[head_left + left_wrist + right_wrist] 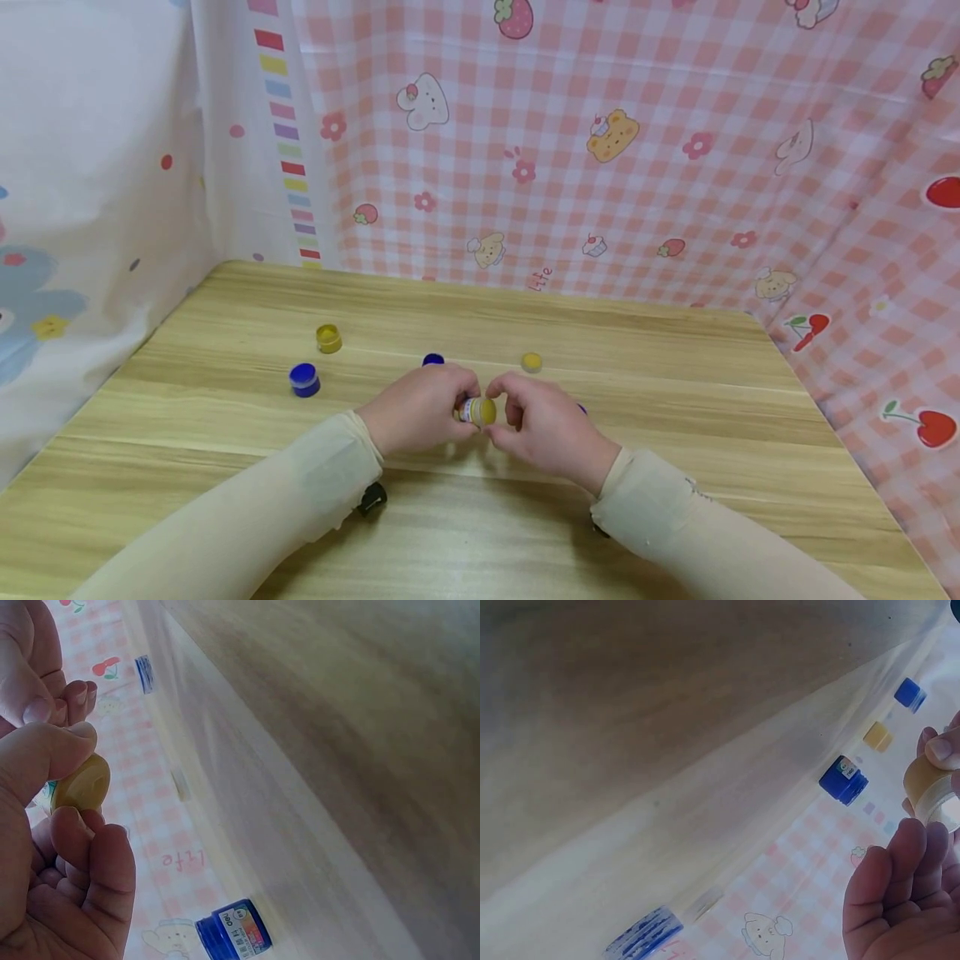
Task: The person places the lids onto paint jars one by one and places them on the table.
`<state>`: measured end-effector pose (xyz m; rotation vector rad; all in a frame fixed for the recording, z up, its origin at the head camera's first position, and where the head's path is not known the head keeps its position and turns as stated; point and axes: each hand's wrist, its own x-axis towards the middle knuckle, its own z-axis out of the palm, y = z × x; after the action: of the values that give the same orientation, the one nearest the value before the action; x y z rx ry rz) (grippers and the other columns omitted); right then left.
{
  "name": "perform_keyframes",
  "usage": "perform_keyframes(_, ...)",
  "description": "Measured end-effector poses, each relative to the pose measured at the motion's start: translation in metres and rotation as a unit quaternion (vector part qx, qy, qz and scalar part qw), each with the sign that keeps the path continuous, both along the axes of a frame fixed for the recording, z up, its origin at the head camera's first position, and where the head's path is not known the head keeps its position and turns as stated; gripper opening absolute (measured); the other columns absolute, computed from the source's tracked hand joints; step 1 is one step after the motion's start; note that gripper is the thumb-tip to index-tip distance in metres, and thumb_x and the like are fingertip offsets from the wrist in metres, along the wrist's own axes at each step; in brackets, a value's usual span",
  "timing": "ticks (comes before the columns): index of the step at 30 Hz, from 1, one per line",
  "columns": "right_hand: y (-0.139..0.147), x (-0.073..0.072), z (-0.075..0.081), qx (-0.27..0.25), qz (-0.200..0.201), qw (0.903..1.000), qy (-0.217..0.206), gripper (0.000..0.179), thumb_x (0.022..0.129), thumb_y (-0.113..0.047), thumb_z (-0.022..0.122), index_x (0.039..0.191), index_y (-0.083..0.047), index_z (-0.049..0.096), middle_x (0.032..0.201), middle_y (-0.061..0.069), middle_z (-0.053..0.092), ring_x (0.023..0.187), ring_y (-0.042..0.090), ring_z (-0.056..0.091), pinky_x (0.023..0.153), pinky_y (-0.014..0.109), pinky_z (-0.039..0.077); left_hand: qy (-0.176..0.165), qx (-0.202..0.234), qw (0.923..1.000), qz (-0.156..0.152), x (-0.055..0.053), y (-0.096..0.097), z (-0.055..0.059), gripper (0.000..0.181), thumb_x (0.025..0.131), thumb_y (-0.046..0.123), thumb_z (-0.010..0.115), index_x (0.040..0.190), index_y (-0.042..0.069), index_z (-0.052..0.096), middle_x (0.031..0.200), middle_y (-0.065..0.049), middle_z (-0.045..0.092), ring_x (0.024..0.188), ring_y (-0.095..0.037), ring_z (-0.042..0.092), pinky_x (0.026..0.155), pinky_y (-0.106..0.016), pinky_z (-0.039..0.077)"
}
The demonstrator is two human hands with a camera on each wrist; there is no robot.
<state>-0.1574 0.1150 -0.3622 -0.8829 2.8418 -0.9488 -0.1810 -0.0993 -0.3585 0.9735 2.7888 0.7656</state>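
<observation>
My left hand (423, 410) grips a small yellow paint jar (478, 411) with a printed label, tipped on its side above the table. Its thumb and fingers pinch the yellow body (84, 784) in the left wrist view. One end of the jar faces my right hand (551, 425), whose bent fingers and thumb stand apart around that end. In the right wrist view the right fingertips (909, 832) are right at the jar's pale rim. Just beyond the left hand stands a blue paint jar (432, 360), partly hidden in the head view.
On the wooden table (465, 542), another yellow jar (328, 338) and a blue jar (304, 379) stand at the left. A round yellow lid (531, 362) lies behind the right hand. A ridged blue lid (645, 934) is mostly hidden by that hand in the head view. Patterned cloth (555, 208) encloses the table.
</observation>
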Motion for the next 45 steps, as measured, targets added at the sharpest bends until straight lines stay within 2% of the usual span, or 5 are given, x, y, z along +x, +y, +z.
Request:
perform_keyframes(22, -0.0011, 0.0008, -0.0002, 0.002, -0.009, 0.9999, -0.007, 0.032, 0.089, -0.019, 0.082, 0.116, -0.010, 0.066, 0.069, -0.009, 0.053, 0.058, 0.003, 0.045, 0.053, 0.021, 0.039, -0.005, 0.000, 1.0000, 0.006, 0.0005, 0.0001, -0.0008, 0.020, 0.086, 0.018, 0.086, 0.090, 0.015, 0.067, 0.086, 0.007, 0.064, 0.077, -0.007, 0.058, 0.070, -0.024, 0.052)
perform_keyframes(30, -0.0021, 0.0014, 0.0004, -0.004, -0.002, 1.0000, -0.004, 0.024, 0.090, -0.017, 0.081, 0.109, -0.011, 0.067, 0.067, -0.010, 0.050, 0.057, 0.002, 0.043, 0.053, 0.020, 0.037, -0.009, 0.002, 0.9999, 0.005, 0.0010, -0.0003, -0.0006, 0.019, 0.086, 0.017, 0.085, 0.090, 0.016, 0.067, 0.086, 0.007, 0.064, 0.076, -0.007, 0.058, 0.070, -0.024, 0.053)
perform_keyframes(34, -0.0020, 0.0012, 0.0007, 0.002, 0.000, 1.0000, -0.007, 0.029, 0.091, -0.018, 0.080, 0.115, -0.009, 0.067, 0.074, -0.006, 0.056, 0.059, 0.003, 0.045, 0.054, 0.021, 0.041, -0.010, 0.003, 0.9999, 0.003, 0.0010, -0.0006, 0.0000, 0.019, 0.086, 0.017, 0.085, 0.090, 0.016, 0.067, 0.086, 0.007, 0.064, 0.077, -0.007, 0.058, 0.071, -0.024, 0.053)
perform_keyframes(40, -0.0023, 0.0005, 0.0022, 0.019, 0.024, 0.9992, 0.025, 0.025, 0.092, -0.017, 0.080, 0.113, -0.014, 0.067, 0.098, -0.003, 0.067, 0.077, 0.009, 0.059, 0.068, 0.023, 0.051, -0.003, 0.003, 1.0000, -0.001, 0.0011, -0.0001, 0.0023, 0.019, 0.086, 0.017, 0.085, 0.090, 0.016, 0.067, 0.085, 0.007, 0.064, 0.077, -0.007, 0.058, 0.071, -0.024, 0.053)
perform_keyframes(45, -0.0027, 0.0011, 0.0020, 0.024, 0.032, 0.9985, 0.036, 0.018, 0.093, -0.016, 0.078, 0.107, -0.014, 0.068, 0.099, -0.004, 0.069, 0.090, 0.015, 0.064, 0.080, 0.027, 0.054, -0.003, 0.000, 1.0000, -0.001, 0.0019, 0.0001, 0.0024, 0.018, 0.086, 0.017, 0.085, 0.090, 0.015, 0.067, 0.085, 0.007, 0.064, 0.077, -0.008, 0.058, 0.071, -0.025, 0.053)
